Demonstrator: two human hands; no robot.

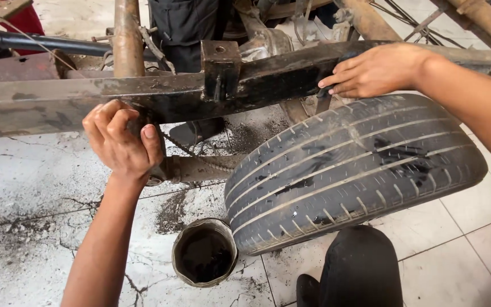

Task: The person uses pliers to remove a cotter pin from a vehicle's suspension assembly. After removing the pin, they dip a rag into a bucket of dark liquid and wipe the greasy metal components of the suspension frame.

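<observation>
Below, a can (204, 252) holds dark liquid; left hand (121, 141) grips the rusty frame rail (143, 94), right hand (373, 71) rests flat on it above the tyre (353, 165).

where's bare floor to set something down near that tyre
Free: the cracked tiles left of the left hand, and tiles right of the tyre. Crowded: around the oil-filled tin and under the frame rail, where the right hand rests.

Rusty, greasy steel frame rail (143, 94) lying horizontal above a worn black tyre (353, 170), perhaps touching it.
</observation>
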